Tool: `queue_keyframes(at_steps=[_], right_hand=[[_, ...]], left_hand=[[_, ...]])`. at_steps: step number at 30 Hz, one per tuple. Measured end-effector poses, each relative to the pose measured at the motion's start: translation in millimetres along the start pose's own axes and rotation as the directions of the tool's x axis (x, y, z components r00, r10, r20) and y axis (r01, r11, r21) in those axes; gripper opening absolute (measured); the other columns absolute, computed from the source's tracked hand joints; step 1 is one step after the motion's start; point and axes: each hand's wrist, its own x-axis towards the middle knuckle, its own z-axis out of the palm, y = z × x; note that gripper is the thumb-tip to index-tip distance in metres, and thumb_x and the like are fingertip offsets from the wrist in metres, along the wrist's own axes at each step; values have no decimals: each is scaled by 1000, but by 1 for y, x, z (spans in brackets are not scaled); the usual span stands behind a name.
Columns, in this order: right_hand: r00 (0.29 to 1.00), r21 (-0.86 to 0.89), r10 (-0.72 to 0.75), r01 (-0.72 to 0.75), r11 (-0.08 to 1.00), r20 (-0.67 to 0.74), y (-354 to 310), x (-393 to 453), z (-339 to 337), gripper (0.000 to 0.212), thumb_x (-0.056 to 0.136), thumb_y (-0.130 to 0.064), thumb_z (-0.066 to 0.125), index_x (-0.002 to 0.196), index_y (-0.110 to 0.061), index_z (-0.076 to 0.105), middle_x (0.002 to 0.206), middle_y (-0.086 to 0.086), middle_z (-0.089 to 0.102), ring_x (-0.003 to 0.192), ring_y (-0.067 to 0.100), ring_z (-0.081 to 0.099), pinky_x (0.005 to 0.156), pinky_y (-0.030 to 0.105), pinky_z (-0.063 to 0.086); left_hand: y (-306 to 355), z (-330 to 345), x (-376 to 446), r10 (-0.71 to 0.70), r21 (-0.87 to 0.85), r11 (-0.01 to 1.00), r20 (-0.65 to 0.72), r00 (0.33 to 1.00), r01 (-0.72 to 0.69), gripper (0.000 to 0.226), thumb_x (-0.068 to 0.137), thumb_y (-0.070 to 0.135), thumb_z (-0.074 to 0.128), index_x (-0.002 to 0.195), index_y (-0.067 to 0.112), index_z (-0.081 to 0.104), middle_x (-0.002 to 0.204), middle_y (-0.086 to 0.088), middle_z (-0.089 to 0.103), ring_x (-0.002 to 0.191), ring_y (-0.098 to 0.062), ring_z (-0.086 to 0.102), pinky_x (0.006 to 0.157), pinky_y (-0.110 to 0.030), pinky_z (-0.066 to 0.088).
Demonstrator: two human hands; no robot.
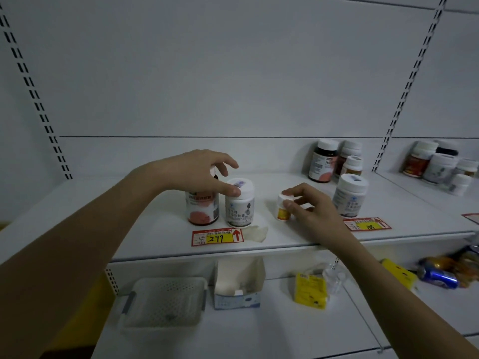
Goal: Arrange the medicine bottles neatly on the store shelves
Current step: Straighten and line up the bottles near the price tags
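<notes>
The right hand [308, 206] pinches the small upright bottle [283, 208], standing right of the white bottle [239, 203] that the left hand [197, 169] touches with relaxed fingers.

Upper shelf [155, 229]: far-left stretch lying open, wide room for a hand. Two bottles [223, 206] standing side by side mid-shelf, small bottle [283, 208] just right of them, narrow gap btwn. Bottle cluster [337, 164] crowding far right; big white bottle [350, 195] blocking near-right edge.
</notes>
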Motion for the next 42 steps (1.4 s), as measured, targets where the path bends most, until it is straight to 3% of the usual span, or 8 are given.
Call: queue_keyframes(at_steps=[10,16,25,30,33,36,38,42], right_hand=[[1000,-21,-17,17,1000,-23,0,-2,0,9,93,-24,65,101,-27,66,106,-23,64,93,-1,60,76,19,50],[1000,-22,-27,27,999,-15,0,-4,-1,8,93,-24,65,101,-27,66,106,-24,64,92,-5,59,71,11,48],[1000,5,-29,29,1000,-9,-1,-4,-2,9,94,-23,65,98,-31,65,106,-25,64,93,-3,60,71,12,46],[999,13,-42,42,999,-14,-1,-5,-2,16,100,-21,53,101,-27,67,106,-22,65,93,3,59,78,25,51],[999,-3,-45,45,999,-25,-2,-6,-1,13,97,-23,59,96,-35,65,102,-28,64,92,-3,59,72,12,49],[999,-34,-40,39,999,-27,-2,-5,0,13,92,-27,65,94,-40,62,103,-29,62,92,-7,58,69,9,47],[999,-40,-39,38,998,-32,-2,-3,0,13,93,-29,65,95,-41,62,104,-30,61,92,-8,58,72,11,47],[999,-12,4,-5,1000,-50,-6,2,-4,7,93,-31,65,100,-35,65,106,-23,64,94,3,62,84,31,55]], left_hand=[[6,11,2,17,110,994,-54,998,-11,75,66,71,67,132,49,42,114,23,55,100,-6,50,75,-29,39],[7,18,7,15,162,987,-144,989,8,54,69,63,69,117,42,56,103,23,55,96,-6,51,63,-23,35],[15,21,4,-48,180,980,-187,981,82,51,67,65,68,109,40,55,97,22,55,85,-5,51,57,-22,33],[15,22,3,-69,186,977,-178,982,102,53,67,67,66,111,41,54,102,21,57,87,-5,52,57,-23,34],[16,21,2,-59,205,975,-160,985,91,62,70,70,63,123,41,49,113,18,58,97,-8,50,65,-26,37],[22,18,1,-33,322,942,-197,980,97,72,76,76,50,137,39,40,132,11,52,121,-16,43,93,-40,39],[32,17,-1,51,327,943,-324,945,61,69,79,74,45,137,36,42,138,8,49,129,-18,37,104,-44,33],[64,18,0,190,93,982,-523,831,-167,43,88,51,56,125,30,55,123,10,58,120,-12,43,98,-33,38]])
